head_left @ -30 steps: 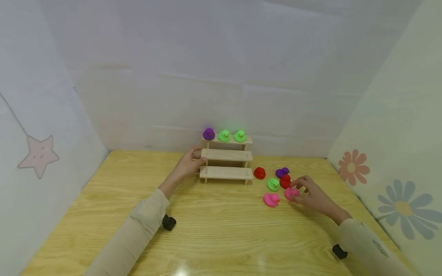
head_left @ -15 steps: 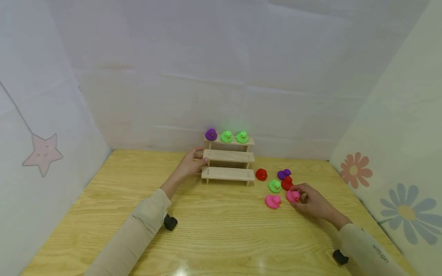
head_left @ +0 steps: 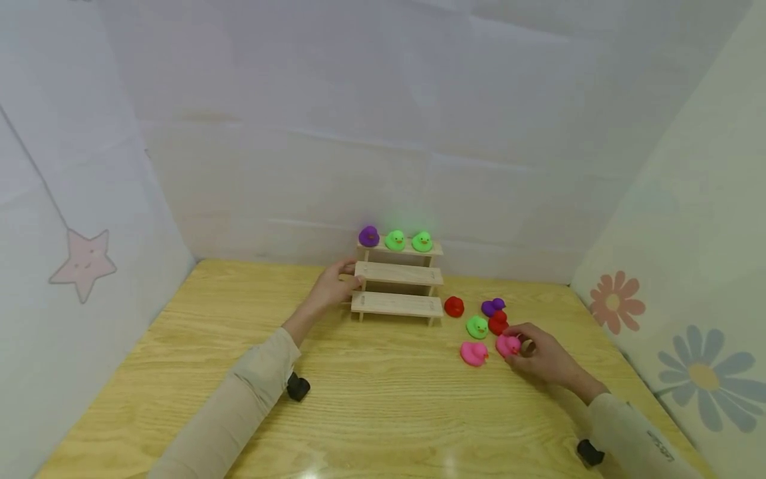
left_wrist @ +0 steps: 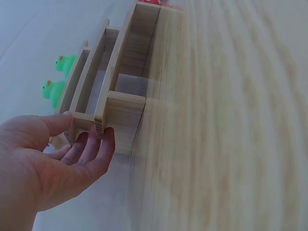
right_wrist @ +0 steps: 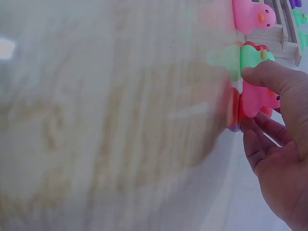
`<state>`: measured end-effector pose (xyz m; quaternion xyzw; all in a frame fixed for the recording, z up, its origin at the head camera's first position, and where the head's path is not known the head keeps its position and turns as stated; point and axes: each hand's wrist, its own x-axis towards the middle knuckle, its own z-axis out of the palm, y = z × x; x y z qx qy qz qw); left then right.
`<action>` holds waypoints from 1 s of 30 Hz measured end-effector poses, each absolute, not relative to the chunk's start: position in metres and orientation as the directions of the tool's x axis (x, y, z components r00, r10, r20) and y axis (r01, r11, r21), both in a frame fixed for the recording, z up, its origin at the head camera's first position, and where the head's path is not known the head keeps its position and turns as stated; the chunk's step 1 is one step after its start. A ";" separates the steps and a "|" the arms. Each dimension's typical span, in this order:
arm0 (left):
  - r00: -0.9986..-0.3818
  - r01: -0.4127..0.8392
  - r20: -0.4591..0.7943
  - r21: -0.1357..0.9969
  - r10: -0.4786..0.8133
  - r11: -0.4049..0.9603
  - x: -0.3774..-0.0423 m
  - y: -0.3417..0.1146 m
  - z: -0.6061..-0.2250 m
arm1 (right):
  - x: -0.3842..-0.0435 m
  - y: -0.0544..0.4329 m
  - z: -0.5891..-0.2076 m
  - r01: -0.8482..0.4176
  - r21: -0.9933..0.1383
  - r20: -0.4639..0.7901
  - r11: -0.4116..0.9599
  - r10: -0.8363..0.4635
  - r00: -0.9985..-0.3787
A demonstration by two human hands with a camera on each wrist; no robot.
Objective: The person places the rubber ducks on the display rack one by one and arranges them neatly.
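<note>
My left hand (head_left: 332, 286) grips the left end of a three-step wooden display stand (head_left: 397, 273), thumb on one side and fingers curled under a board in the left wrist view. On the stand's top step sit a purple rubber duck (head_left: 369, 236) and two green ducks (head_left: 395, 240). To the right, my right hand (head_left: 546, 358) pinches a pink rubber duck (head_left: 507, 345) between thumb and fingers, low over the table. In the right wrist view the thumb overlaps a green duck (right_wrist: 251, 56) behind it.
Beside the held duck lie another pink duck (head_left: 474, 353), a green duck (head_left: 477, 326), two red ducks (head_left: 454, 307) and a purple duck (head_left: 493, 307) on the wooden table (head_left: 383, 412). White cloth walls (head_left: 335, 133) stand behind and at the sides.
My right hand's fingers have come down and closed around the pink duck, which now faces slightly differently. The left hand keeps its grip on the stand; the head view has shifted a little.
</note>
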<state>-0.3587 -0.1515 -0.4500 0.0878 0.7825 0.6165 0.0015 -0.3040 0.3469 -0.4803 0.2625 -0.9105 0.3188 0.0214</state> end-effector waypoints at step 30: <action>-0.982 0.162 0.137 0.964 0.129 0.213 -0.360 -0.151 -0.453 | -0.333 0.222 -0.428 -0.627 -0.521 0.330 0.580 -0.540 -0.774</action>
